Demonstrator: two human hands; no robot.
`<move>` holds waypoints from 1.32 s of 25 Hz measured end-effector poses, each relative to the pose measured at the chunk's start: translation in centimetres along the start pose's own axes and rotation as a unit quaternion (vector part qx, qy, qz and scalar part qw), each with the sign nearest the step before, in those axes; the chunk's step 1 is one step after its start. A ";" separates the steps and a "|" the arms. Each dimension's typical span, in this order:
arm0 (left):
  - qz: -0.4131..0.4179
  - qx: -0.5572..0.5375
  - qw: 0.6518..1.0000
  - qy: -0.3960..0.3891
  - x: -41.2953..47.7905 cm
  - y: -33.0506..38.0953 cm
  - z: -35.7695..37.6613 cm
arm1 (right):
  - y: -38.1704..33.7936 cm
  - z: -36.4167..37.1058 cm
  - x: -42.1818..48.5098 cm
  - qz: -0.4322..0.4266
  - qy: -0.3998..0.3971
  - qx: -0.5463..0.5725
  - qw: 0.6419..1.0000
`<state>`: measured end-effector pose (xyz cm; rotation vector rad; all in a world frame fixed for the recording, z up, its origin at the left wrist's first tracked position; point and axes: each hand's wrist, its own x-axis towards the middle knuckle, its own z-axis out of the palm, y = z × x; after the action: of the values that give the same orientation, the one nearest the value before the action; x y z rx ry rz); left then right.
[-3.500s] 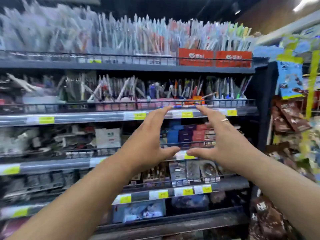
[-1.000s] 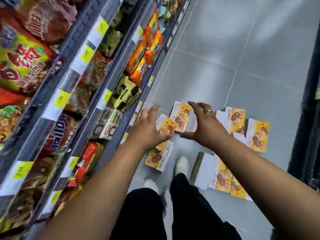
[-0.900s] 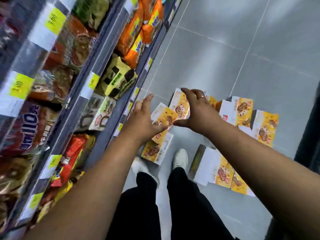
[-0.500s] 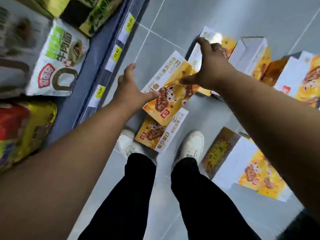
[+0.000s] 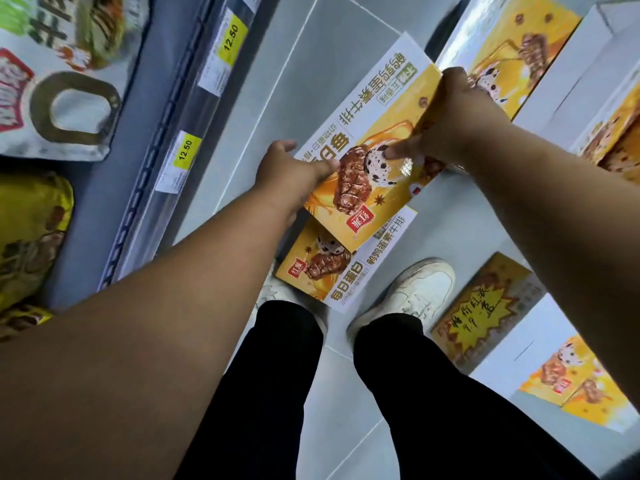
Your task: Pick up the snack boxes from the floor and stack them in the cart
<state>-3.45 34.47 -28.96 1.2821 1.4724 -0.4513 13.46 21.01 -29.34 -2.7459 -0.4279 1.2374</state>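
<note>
A person leans over a grey tiled shop floor (image 5: 311,74), looking down past black trousers and a white shoe (image 5: 408,292). Flat yellow and white snack boxes lie scattered on the floor in front of the feet.

The top snack box (image 5: 372,188) lies slantwise across a second snack box (image 5: 332,271), which sits on the floor against the toes. The right grip (image 5: 457,126) holds the top box at its right long edge, with the thumb pressed on the printed face and the fingers curled over the edge. The left grip (image 5: 291,171) meets the opposite long edge with its thumb on the face. I cannot tell whether its fingers have closed round the box.

More of the same boxes lie to the right, one at the top right (image 5: 512,39) and one on its side near the right foot (image 5: 485,306). To the left is a shelf edge with yellow price tags (image 5: 183,152). No cart is in view.

The box looks like thin, glossy cardboard, so it is probably light, fairly stiff and slightly slippery. Holding both long edges with the thumbs on top should keep it level. Squeezing hard could dent the sides.
</note>
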 end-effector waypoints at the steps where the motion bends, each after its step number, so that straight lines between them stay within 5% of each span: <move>1: 0.006 -0.003 1.000 0.001 -0.5 0.4 0.0 | 0.0 -0.4 -0.4 0.001 0.006 0.004 1.000; 12: 0.212 0.043 0.976 -0.002 -19.7 14.3 -5.0 | -0.4 -19.6 -17.9 0.031 0.132 0.148 0.980; 21: 0.404 0.099 0.908 -0.052 -48.3 23.4 -11.0 | -1.2 -38.0 -47.1 0.075 0.298 0.164 0.937; 29: 0.575 0.199 0.785 -0.117 -69.3 22.4 -13.6 | 1.6 -39.4 -72.6 0.148 0.439 0.207 0.862; 33: 0.665 0.243 0.681 -0.187 -82.8 16.8 -10.9 | 6.7 -35.7 -88.2 0.241 0.507 0.232 0.794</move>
<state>-7.19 10.87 52.82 2.1348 -0.2035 -0.0542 -14.12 -10.47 56.39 -2.6090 0.6209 -0.2487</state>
